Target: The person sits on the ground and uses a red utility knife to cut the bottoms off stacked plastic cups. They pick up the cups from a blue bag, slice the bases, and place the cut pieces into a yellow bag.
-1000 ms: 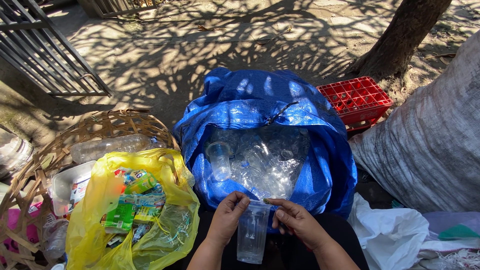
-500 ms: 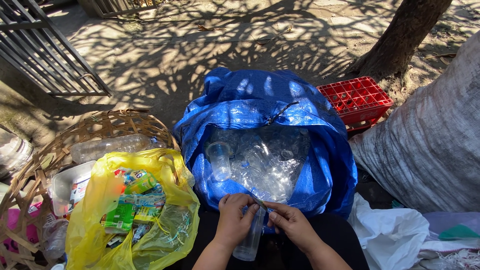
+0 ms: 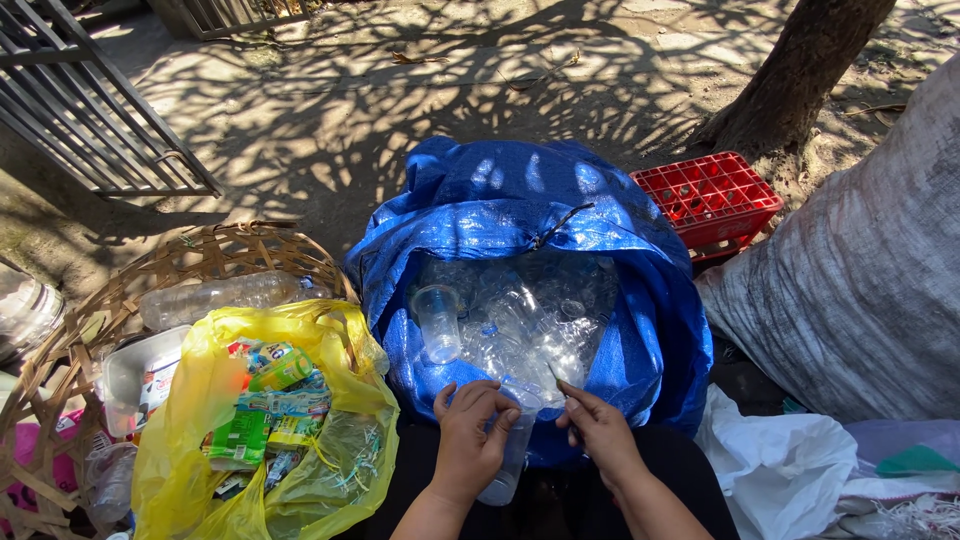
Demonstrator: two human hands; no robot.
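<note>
left hand [image 3: 470, 440] wraps clear cup [image 3: 505, 462] | right hand [image 3: 598, 432] pinches its rim | blue sack [image 3: 470, 215], frame centre, already cup-filled | yellow bag [image 3: 190, 400], lower left, still full

Hard daylight from above throws sharp, lacy tree shadows over the pale ground [image 3: 420, 110] and the blue sack [image 3: 520, 200], the clear cups [image 3: 520, 320] inside glint with small highlights, the picture stays crisp throughout, and straight lines bow slightly near the wide-angle edges
</note>
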